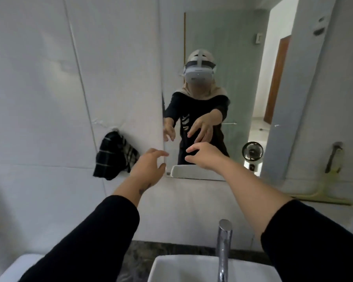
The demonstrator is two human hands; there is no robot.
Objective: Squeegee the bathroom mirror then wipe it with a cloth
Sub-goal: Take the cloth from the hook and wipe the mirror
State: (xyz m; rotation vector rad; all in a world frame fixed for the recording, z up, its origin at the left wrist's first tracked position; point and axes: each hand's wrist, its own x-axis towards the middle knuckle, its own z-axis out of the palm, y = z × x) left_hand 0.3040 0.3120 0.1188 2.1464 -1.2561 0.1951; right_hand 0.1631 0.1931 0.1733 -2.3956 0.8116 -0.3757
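Squeegee [324,192] hangs on the wall right of the mirror [222,47]; likely light and rigid, best taken by its handle. Checked cloth [115,157] hangs left, soft. Left hand [149,169] and right hand [206,155]: fingers spread, empty, near the mirror's lower edge.

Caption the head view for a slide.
Empty hands reach toward mirror; cloth and squeegee hang beside it.

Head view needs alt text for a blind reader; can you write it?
Two empty hands, left hand and right hand, reach toward a wall mirror above a sink. A dark checked cloth hangs left; a squeegee hangs right.
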